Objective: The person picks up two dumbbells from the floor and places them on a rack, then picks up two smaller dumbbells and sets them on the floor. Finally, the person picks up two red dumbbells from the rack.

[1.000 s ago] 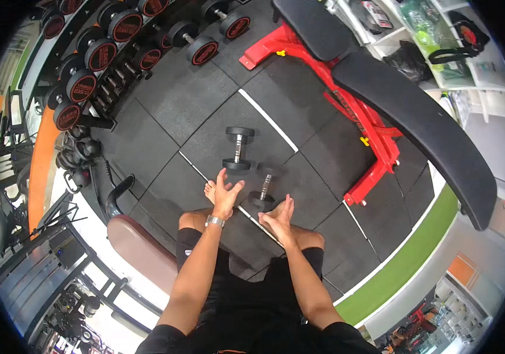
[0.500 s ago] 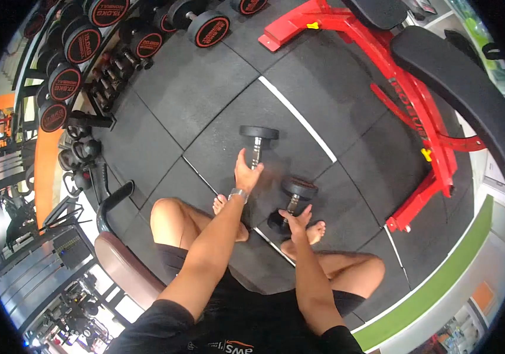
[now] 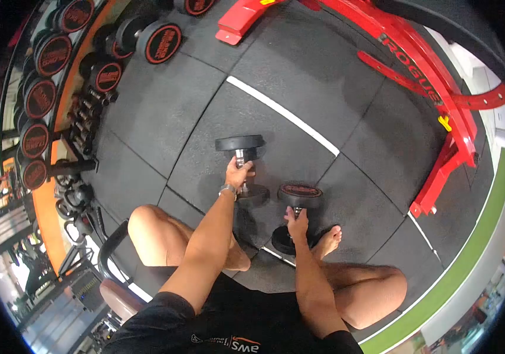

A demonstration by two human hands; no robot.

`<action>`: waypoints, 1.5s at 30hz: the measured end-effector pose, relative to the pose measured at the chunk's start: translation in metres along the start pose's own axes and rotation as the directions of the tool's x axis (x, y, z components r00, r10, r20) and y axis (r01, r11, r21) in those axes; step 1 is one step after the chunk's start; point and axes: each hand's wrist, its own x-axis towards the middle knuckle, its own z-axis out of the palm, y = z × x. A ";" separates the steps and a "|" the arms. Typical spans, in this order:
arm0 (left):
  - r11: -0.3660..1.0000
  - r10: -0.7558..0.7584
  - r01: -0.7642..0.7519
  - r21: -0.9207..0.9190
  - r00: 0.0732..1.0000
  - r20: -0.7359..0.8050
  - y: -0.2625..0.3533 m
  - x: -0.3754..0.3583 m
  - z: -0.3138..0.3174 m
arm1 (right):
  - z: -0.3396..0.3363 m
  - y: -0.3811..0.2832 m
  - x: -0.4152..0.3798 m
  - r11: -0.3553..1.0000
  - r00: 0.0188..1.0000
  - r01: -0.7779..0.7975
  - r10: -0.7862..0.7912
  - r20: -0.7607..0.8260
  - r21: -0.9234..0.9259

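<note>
My left hand [image 3: 239, 173] is wrapped around the chrome handle of a black dumbbell [image 3: 239, 143], a silver watch on its wrist. This dumbbell's round far head lies beyond my fingers, and its near head shows beside my wrist. Just to the right, my right hand [image 3: 297, 224] is closed around the handle of a second black dumbbell [image 3: 300, 194] with red lettering on its end. Its near head is partly covered by my right hand and forearm. Both dumbbells stand close over the black floor mat [image 3: 205, 118], between my bent knees.
A red bench frame [image 3: 406, 65] marked ROGUE curves along the right side. On the left stands a rack [image 3: 72, 167] of dumbbells, with kettlebells [image 3: 78, 194] below. A larger dumbbell [image 3: 161, 42] lies at the upper left. My bare foot [image 3: 328, 241] is beside the right dumbbell.
My left hand has closed around its dumbbell's handle, where the fingers were looser before. The right hand has closed onto its handle too. The camera view has shifted and moved closer.
</note>
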 end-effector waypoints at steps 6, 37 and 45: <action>0.992 -0.087 0.100 -0.079 0.986 0.145 0.007 -0.005 -0.001 | -0.001 -0.024 0.000 0.995 0.998 -0.068 0.069 0.002 0.067; 0.981 -0.186 0.178 -0.082 0.978 -0.092 0.024 -0.002 0.022 | 0.000 -0.018 0.009 0.996 0.987 -0.070 0.061 -0.145 -0.061; 0.985 -0.162 0.158 -0.074 0.986 -0.049 0.015 0.004 0.019 | -0.010 -0.044 0.008 0.835 0.906 -0.417 0.348 0.242 0.359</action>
